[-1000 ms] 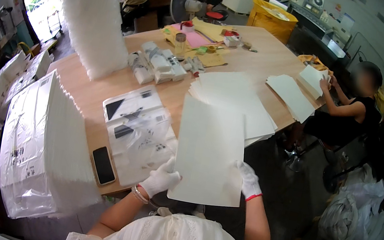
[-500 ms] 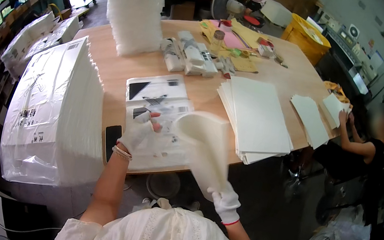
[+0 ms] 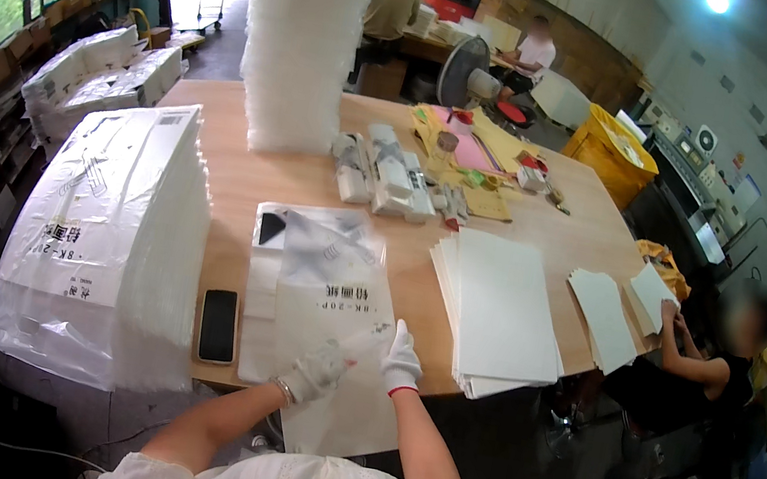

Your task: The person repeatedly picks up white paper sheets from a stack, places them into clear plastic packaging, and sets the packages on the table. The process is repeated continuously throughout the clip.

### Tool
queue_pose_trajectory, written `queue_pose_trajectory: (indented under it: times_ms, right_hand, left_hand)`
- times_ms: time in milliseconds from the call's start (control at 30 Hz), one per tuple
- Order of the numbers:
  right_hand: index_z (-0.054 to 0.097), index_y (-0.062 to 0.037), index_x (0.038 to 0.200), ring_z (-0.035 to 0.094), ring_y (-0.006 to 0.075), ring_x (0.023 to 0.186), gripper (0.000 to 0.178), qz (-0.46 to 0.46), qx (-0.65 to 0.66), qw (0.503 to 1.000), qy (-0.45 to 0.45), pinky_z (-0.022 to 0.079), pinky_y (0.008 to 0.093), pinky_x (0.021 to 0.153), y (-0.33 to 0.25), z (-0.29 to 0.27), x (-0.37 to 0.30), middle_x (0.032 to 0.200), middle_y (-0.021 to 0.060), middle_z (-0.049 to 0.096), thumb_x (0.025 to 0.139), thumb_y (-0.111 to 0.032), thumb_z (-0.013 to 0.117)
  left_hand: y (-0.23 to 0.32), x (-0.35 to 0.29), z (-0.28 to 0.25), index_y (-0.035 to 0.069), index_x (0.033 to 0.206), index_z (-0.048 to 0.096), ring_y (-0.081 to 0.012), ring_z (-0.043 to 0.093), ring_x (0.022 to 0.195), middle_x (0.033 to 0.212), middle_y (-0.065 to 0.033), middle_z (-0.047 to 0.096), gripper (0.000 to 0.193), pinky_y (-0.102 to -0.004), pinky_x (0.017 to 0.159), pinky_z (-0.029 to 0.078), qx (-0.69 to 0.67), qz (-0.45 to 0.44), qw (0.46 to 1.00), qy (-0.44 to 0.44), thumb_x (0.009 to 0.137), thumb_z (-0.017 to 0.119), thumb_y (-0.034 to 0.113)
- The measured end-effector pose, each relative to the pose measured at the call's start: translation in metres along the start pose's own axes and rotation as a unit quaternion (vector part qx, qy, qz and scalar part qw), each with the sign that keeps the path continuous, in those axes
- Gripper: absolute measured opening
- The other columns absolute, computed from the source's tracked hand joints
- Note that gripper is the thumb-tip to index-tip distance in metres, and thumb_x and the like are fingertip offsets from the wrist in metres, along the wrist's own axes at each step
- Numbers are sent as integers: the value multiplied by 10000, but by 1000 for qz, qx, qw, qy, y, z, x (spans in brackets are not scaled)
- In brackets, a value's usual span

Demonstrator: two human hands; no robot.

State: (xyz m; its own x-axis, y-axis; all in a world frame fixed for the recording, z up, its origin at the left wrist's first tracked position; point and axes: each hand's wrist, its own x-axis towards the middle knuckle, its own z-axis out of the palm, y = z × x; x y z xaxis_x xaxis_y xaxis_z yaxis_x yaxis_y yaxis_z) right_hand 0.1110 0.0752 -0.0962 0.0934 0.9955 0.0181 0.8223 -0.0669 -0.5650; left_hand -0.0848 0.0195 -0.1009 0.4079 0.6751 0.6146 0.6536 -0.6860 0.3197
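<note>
A clear plastic bag (image 3: 327,276) with dark print lies before me with white paper showing through it. It rests on a pile of flat printed bags (image 3: 257,320), and its near end hangs over the table's front edge. My right hand (image 3: 402,361), in a white glove, grips the bag's right edge, thumb on top and the other fingers mostly hidden. Over the near part of the bag is my left hand (image 3: 314,376), gloved with bare fingertips. Motion smears its fingers, so their hold is unclear. A black phone (image 3: 219,326) lies left of the bags.
A tall wrapped paper stack (image 3: 69,238) stands left, another tall white stack (image 3: 300,43) at the back. Loose white sheets (image 3: 504,305) lie right. Small wrapped packs (image 3: 390,172) and a jar (image 3: 443,146) sit mid-table. A seated co-worker (image 3: 735,349) handles sheets at the right.
The curled paper sheets from my right hand now lie flat with the printed bag. My right hand has moved up to the bag's edge; my left has come down nearer me. The view has tilted up.
</note>
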Motion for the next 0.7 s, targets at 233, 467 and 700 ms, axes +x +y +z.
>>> queue_pose_trajectory:
  times_ms: [233, 467, 700]
  right_hand:
    - [337, -122, 1284, 596, 381, 934, 419, 33, -124, 980, -151, 449, 523, 762, -7, -23, 42, 1004, 228, 606, 903, -293, 367]
    - [97, -122, 1421, 601, 358, 934, 601, 50, -114, 970, -208, 447, 517, 765, 33, -22, -11, 1069, 224, 587, 896, -239, 365]
    - [285, -95, 1347, 594, 375, 919, 464, -23, -77, 970, -227, 451, 490, 778, 75, -19, -55, 1074, 206, 583, 909, -232, 356]
  left_hand:
    - [-92, -25, 19, 91, 1041, 556, -212, 556, 856, 933, -87, 569, 221, -352, 724, 475, 106, -322, 928, 153, 828, 535, 143]
    - [-38, -27, -13, 72, 987, 511, -195, 519, 671, 758, -59, 530, 165, -327, 629, 440, -102, -515, 844, 110, 904, 465, 207]
    - [-19, -108, 9, 67, 951, 491, -147, 517, 706, 765, -36, 522, 137, -286, 624, 442, -210, -561, 797, 75, 913, 449, 192]
